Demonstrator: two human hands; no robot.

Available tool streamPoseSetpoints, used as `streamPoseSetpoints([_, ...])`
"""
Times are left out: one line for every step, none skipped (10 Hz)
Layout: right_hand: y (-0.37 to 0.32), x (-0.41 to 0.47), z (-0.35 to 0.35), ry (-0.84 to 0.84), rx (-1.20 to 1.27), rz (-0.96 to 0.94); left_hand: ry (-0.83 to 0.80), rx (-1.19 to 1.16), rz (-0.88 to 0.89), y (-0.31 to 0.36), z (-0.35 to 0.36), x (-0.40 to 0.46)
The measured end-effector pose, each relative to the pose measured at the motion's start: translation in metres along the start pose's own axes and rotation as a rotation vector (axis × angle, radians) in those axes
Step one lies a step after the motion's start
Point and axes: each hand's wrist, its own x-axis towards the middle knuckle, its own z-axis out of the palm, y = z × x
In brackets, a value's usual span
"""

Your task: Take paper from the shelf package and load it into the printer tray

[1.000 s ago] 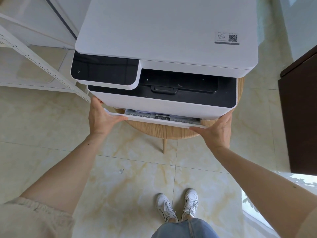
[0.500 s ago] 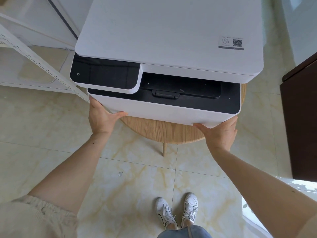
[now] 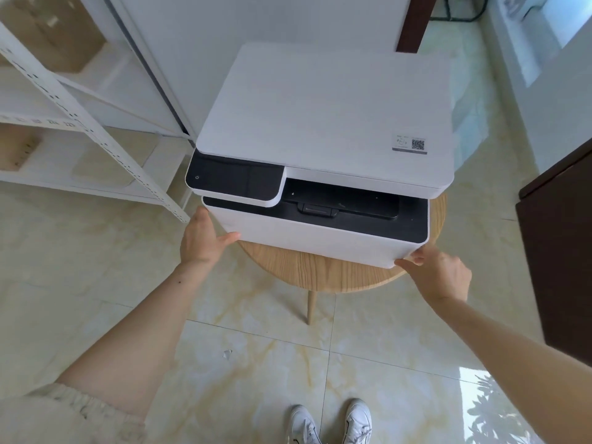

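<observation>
A white printer (image 3: 323, 113) with a black control panel sits on a round wooden stool (image 3: 320, 270). Its paper tray is pushed in flush with the white front face (image 3: 314, 240), so no paper shows. My left hand (image 3: 200, 240) rests against the front's lower left corner, thumb on the face. My right hand (image 3: 440, 274) touches the lower right corner with its fingertips. Neither hand holds anything. No paper package can be made out on the shelf.
A white metal shelf rack (image 3: 86, 123) stands to the left, with a cardboard box (image 3: 51, 30) on an upper level. A dark brown cabinet (image 3: 557, 245) stands at the right. The floor is glossy tile; my white shoes (image 3: 330, 423) are below.
The tray, open a second ago with paper visible, has been pushed fully shut by both hands. The head has pulled back, so the printer looks farther away.
</observation>
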Motion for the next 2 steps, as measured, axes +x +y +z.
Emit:
streamPoseSetpoints([-0.004, 0.0, -0.027, -0.018, -0.011, -0.054, -0.06, 0.033, -0.038, 0.005, -0.025, -0.004])
streamPoseSetpoints([-0.005, -0.002, -0.057, -0.023, -0.044, -0.11, -0.099, 0.044, -0.048, 0.005, -0.05, -0.006])
